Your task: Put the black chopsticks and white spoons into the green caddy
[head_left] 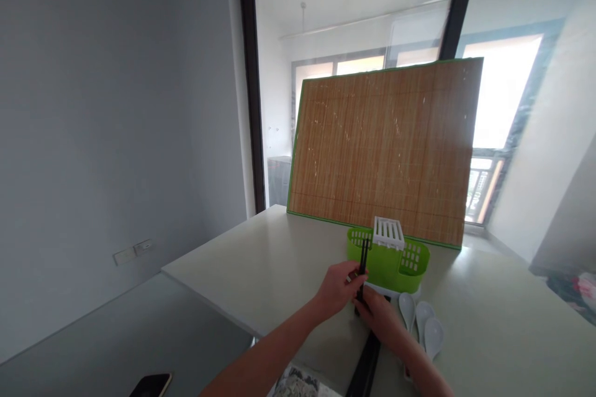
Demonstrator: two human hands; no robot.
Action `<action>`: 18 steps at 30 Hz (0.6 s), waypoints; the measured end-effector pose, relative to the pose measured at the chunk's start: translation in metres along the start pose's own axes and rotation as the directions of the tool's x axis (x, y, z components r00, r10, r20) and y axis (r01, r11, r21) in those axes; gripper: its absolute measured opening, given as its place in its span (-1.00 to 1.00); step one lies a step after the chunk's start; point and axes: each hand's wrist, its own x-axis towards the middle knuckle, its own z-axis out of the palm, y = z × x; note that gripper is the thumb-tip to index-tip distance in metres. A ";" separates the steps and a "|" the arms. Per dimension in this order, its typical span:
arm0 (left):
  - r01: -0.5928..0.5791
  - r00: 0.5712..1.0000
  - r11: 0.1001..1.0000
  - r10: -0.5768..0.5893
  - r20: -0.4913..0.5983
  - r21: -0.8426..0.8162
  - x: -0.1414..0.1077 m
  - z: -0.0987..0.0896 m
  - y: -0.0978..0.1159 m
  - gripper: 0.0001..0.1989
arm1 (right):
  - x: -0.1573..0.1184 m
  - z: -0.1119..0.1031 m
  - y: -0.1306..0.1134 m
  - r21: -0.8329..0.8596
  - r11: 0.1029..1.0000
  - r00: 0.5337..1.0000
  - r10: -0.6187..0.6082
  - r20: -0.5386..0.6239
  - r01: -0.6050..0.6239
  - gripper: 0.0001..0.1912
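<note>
My left hand [339,286] is closed around a pair of black chopsticks [364,253], which stand nearly upright with their upper ends in front of a green basket [386,265]. Below it, my right hand [376,313] has its fingers pressed round the lower part of the same chopsticks; its fingertips are partly hidden. On top of the basket sits a white slotted piece [389,233]. More long black chopsticks [364,367] lie on the table under my right wrist. To the right of that hand rest several white spoons [434,336], heads toward the basket.
A bamboo mat [382,149] with green edging leans upright behind the basket on the white table [261,260]. At the near edge lies a patterned packet [298,383]. A phone [151,384] is at lower left. A glass partition stands behind.
</note>
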 end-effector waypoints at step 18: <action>-0.189 0.951 0.976 0.155 -0.269 -0.108 0.102 -0.077 0.057 -0.66 | -0.034 -0.064 0.021 0.079 0.995 0.900 0.088 -0.427 -0.060 -0.73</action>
